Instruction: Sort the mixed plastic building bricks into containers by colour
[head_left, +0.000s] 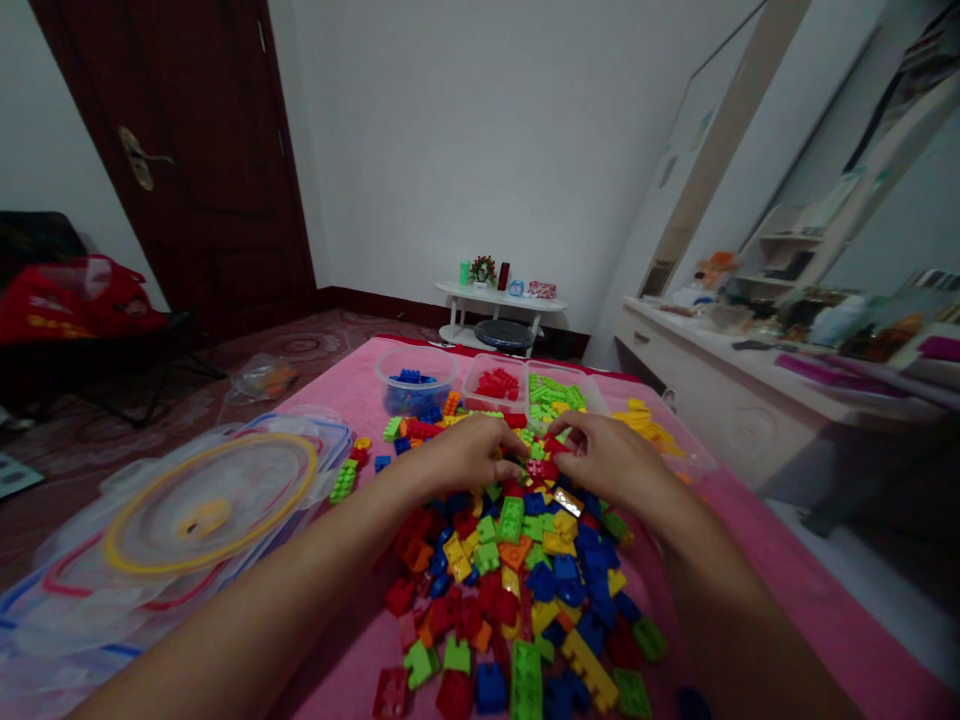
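Observation:
A heap of plastic building blocks (517, 580) in red, blue, green, yellow and orange lies on a pink cloth (757, 560). Both my hands reach to the far end of the heap. My left hand (469, 452) has its fingers curled and pinched over the blocks. My right hand (604, 450) is also pinched, its fingertips on a red block (541, 467) between the two hands. What the left fingers hold is hidden.
Behind the heap stand clear tubs: one with blue blocks (415, 385), one with red (495, 383), one with green (556, 393), and yellow blocks (645, 422) at right. Clear lids (202, 505) are stacked at left. A white dresser (720, 385) runs along the right.

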